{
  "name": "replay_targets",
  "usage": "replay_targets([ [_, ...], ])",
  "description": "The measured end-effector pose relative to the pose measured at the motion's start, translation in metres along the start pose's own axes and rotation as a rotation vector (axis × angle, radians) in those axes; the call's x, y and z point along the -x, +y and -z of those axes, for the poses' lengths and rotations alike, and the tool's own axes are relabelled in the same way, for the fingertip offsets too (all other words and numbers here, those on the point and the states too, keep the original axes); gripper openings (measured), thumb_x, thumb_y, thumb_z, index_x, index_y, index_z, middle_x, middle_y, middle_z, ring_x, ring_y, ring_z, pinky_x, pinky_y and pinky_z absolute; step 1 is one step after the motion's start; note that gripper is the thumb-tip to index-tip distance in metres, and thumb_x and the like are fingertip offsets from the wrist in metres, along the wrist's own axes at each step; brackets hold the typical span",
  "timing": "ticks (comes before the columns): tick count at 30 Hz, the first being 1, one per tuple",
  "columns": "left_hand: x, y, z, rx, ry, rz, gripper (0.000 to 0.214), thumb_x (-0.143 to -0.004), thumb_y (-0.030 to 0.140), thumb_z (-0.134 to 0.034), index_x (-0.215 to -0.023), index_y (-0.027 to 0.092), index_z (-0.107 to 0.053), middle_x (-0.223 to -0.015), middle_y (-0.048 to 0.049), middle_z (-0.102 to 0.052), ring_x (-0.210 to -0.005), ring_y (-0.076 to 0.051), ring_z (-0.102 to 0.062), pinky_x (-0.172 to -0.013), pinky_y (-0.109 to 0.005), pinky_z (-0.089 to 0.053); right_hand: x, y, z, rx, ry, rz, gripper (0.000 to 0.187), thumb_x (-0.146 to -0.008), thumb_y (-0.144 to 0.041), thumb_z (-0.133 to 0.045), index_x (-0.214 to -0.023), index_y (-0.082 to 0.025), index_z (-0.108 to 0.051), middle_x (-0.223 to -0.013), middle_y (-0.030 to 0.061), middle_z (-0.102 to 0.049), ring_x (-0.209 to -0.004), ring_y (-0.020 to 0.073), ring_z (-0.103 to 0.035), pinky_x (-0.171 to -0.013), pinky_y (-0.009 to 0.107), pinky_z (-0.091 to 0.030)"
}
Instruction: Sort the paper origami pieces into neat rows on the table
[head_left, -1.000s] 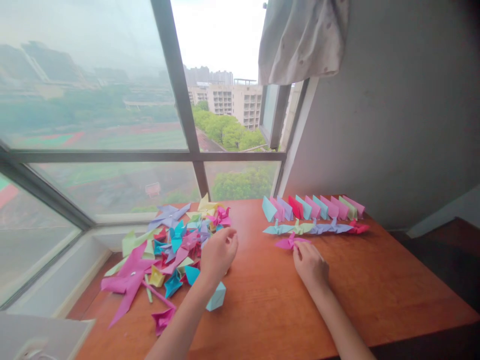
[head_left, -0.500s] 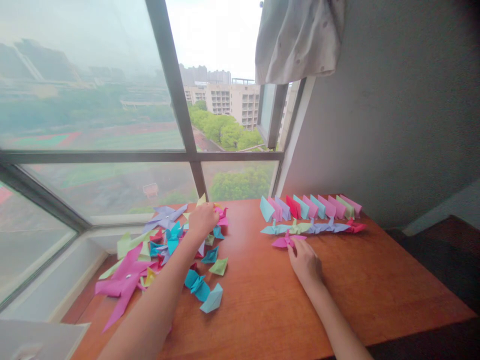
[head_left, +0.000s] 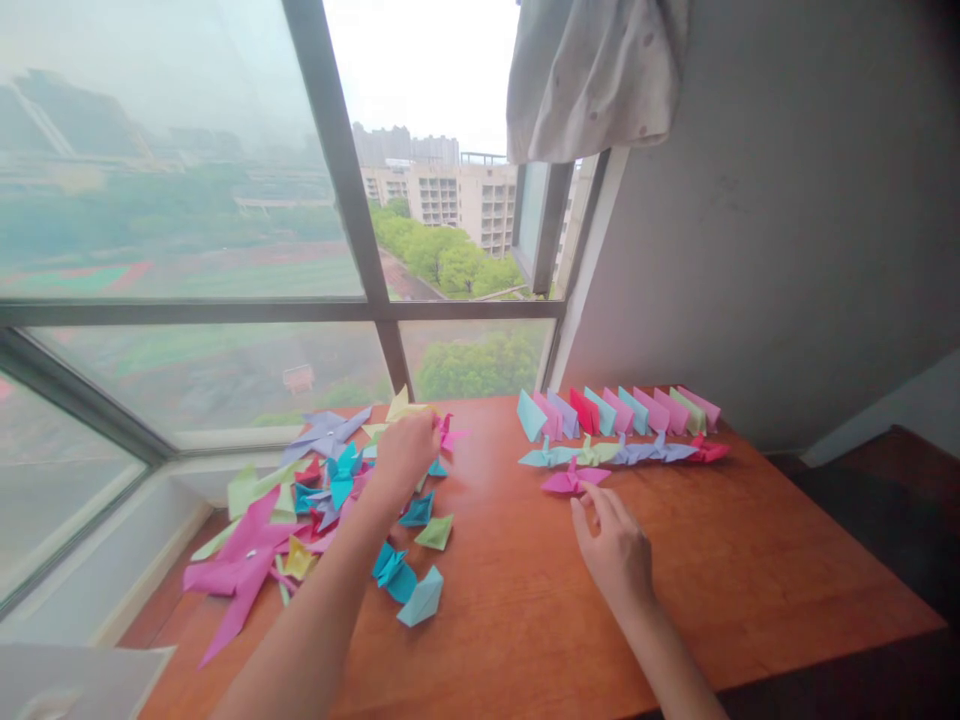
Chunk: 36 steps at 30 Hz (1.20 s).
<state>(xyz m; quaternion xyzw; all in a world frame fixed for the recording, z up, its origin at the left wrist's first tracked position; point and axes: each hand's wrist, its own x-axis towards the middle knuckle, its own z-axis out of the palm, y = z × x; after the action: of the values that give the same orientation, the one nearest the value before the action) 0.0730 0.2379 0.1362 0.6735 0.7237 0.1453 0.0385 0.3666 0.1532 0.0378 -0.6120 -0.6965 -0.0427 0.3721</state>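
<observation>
Head view. Two bare hands are at work over the wooden tabletop point(head_left: 510, 610), which carries folded paper pieces.

Right hand point(head_left: 616, 545): relaxed, fingers loosely bent and parted. The magenta crane point(head_left: 572, 481) lies on the tabletop at 11 o'clock from this hand; the forefinger is at its near wing, and contact cannot be confirmed. Beyond it, at 12 o'clock from the hand, runs a row of five cranes point(head_left: 598, 454): light blue, green, two purple, red. Behind them, a line of folded papers point(head_left: 585, 412) stands on edge, leaning.

Left hand point(head_left: 407, 447): fingers curled, fingertips hidden; whether it grips anything cannot be told. A pink piece point(head_left: 448, 434) is just beside it at 3 o'clock. From this hand, a purple pinwheel point(head_left: 328, 436) lies at 9 o'clock, a pink pinwheel point(head_left: 244, 562) at 8, a light blue piece point(head_left: 422, 598) at 6 and a green piece point(head_left: 436, 533) at 5. The forearm covers part of this pile.

Surroundings: a curtain point(head_left: 592, 85) hangs at 1 o'clock from mid-frame.
</observation>
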Motion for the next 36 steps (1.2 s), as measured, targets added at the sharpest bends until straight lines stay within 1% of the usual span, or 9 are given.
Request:
replay_targets([
  [3,0.025,0.026,-0.007,0.135,0.007,-0.046,0.016,-0.089,0.026,-0.051,-0.088,0.021,-0.066,-0.084,-0.0048,-0.073,-0.08,-0.019,-0.067,-0.069,-0.026,-0.043,0.003,-0.043,0.001,-0.079,-0.037,0.097,0.03,-0.099,-0.034,-0.044,-0.118,-0.022,-0.062,-0.097,0.009,-0.07,-0.09,0.0222,-0.067,-0.082,0.034,-0.051],
  [6,0.055,0.056,-0.026,0.268,0.001,-0.069,0.014,-0.088,0.024,-0.054,-0.093,0.022,-0.066,-0.078,-0.0011,-0.074,-0.073,-0.016,-0.067,-0.066,-0.024,-0.043,0.007,-0.077,-0.004,-0.09,-0.086,0.134,0.032,-0.098,-0.031,-0.044,-0.122,-0.02,-0.061,-0.093,0.0086,-0.071,-0.084,0.0218,-0.068,-0.075,0.033,-0.051],
  [10,0.086,0.083,-0.053,0.414,-0.02,-0.108,0.014,-0.087,0.022,-0.054,-0.085,0.022,-0.067,-0.076,0.0001,-0.074,-0.071,-0.015,-0.067,-0.064,-0.023,-0.044,0.01,-0.083,-0.012,-0.03,-0.065,0.079,0.032,-0.099,-0.031,-0.042,-0.119,-0.018,-0.062,-0.094,0.0093,-0.072,-0.08,0.0212,-0.069,-0.067,0.03,-0.049],
  [16,0.11,0.105,-0.067,0.578,-0.068,-0.247,0.016,-0.086,0.016,-0.052,-0.086,0.021,-0.067,-0.085,-0.0015,-0.075,-0.077,-0.015,-0.068,-0.07,-0.024,-0.049,0.024,-0.046,-0.009,0.014,0.002,0.068,0.031,-0.101,-0.036,-0.041,-0.097,-0.019,-0.067,-0.084,0.0064,-0.071,-0.075,0.0178,-0.067,-0.066,0.026,-0.046],
  [22,0.125,0.108,-0.064,0.608,-0.109,-0.428,0.016,-0.086,0.021,-0.054,-0.096,0.022,-0.067,-0.096,-0.0048,-0.075,-0.086,-0.019,-0.068,-0.076,-0.029,-0.05,0.037,0.005,0.007,0.034,0.027,0.084,0.029,-0.1,-0.034,-0.044,-0.093,-0.018,-0.068,-0.083,0.0053,-0.071,-0.073,0.015,-0.066,-0.072,0.025,-0.044],
  [26,0.126,0.093,-0.059,0.585,-0.096,-0.452,0.02,-0.087,0.019,-0.052,-0.102,0.022,-0.065,-0.1,-0.0056,-0.074,-0.091,-0.02,-0.068,-0.078,-0.03,-0.051,0.025,0.055,0.016,0.22,0.104,-0.111,0.026,-0.096,-0.036,-0.049,-0.092,-0.018,-0.068,-0.085,0.0059,-0.073,-0.067,0.0152,-0.063,-0.063,0.025,-0.039],
  [29,0.122,0.076,-0.054,0.528,-0.089,-0.433,0.019,-0.087,0.019,-0.052,-0.1,0.022,-0.065,-0.099,-0.0048,-0.074,-0.092,-0.021,-0.069,-0.078,-0.031,-0.052,0.006,0.085,0.011,0.315,0.037,-0.272,0.022,-0.093,-0.035,-0.053,-0.09,-0.019,-0.068,-0.081,0.0051,-0.072,-0.062,0.0149,-0.06,-0.057,0.026,-0.032],
  [32,0.115,0.058,-0.048,0.468,-0.071,-0.389,0.018,-0.088,0.021,-0.051,-0.099,0.022,-0.065,-0.1,-0.0044,-0.075,-0.091,-0.02,-0.069,-0.079,-0.031,-0.051,-0.01,0.1,-0.003,0.314,-0.05,-0.329,0.019,-0.091,-0.031,-0.053,-0.089,-0.018,-0.067,-0.082,0.0063,-0.072,-0.062,0.0144,-0.058,-0.056,0.026,-0.028],
  [36,0.106,0.035,-0.037,0.364,-0.055,-0.298,0.019,-0.09,0.024,-0.051,-0.102,0.022,-0.066,-0.1,-0.0039,-0.074,-0.093,-0.021,-0.069,-0.079,-0.032,-0.051,-0.015,0.107,-0.021,0.266,-0.064,-0.338,0.022,-0.09,-0.032,-0.05,-0.087,-0.018,-0.067,-0.082,0.0069,-0.072,-0.063,0.0155,-0.059,-0.056,0.027,-0.03],
])
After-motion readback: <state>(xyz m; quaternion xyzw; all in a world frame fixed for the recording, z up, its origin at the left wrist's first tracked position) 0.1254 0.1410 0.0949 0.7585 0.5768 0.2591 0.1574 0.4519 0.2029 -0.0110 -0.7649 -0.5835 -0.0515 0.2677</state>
